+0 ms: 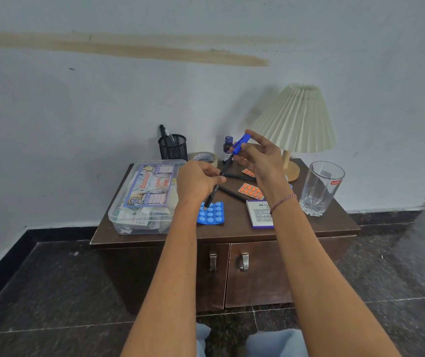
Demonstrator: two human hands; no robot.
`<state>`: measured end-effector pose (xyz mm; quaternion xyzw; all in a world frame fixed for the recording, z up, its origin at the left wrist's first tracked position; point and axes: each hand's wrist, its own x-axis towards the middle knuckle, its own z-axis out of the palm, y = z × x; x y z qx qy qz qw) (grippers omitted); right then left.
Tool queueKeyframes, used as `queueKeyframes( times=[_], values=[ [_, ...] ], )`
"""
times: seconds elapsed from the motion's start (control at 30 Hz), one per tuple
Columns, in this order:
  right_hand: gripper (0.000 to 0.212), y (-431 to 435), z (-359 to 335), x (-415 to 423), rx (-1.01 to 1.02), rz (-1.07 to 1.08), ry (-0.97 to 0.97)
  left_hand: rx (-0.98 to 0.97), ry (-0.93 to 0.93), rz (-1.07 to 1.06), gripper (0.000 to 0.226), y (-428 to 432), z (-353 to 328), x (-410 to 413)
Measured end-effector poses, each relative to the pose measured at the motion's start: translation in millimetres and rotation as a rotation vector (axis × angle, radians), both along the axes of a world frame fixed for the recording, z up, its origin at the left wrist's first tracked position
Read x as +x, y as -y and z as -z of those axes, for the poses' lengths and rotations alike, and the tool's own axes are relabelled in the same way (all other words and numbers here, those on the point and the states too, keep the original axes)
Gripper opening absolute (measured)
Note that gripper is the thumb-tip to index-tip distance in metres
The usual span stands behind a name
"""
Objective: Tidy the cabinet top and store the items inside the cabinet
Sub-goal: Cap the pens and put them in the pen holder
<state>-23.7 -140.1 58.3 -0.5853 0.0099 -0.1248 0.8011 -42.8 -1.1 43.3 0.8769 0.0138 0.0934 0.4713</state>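
Observation:
My left hand point(198, 180) grips a black pen point(216, 182) by its barrel, tilted above the dark wooden cabinet top point(234, 228). My right hand point(261, 157) pinches the pen's blue cap point(240, 143) at the pen's upper end. Two more black pens point(232, 193) lie on the top under my hands. A blue blister pack point(211, 213), an orange blister pack point(251, 191), and a small white medicine box point(260, 214) lie near the front. A clear first aid box point(145, 195) sits at the left. The two cabinet doors point(257, 274) are closed.
A black mesh pen holder point(173, 147), a tape roll point(204, 157) and a small dark bottle point(228, 146) stand at the back by the wall. A pleated lamp point(296, 119) and a drinking glass point(320, 188) occupy the right side. Dark tiled floor surrounds the cabinet.

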Motion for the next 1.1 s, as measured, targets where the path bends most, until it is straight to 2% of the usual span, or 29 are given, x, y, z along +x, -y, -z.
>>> queueKeyframes(
  times=[0.67,1.1],
  values=[
    [0.039,-0.3,1.5,0.2,0.021,-0.007,-0.002,0.014,0.018,-0.004,0.026,-0.8,-0.2,1.3],
    [0.039,-2.9,3.3,-6.3,-0.206,-0.126,0.019,-0.018,0.052,-0.044,0.023,0.9,-1.1,1.7]
  ],
)
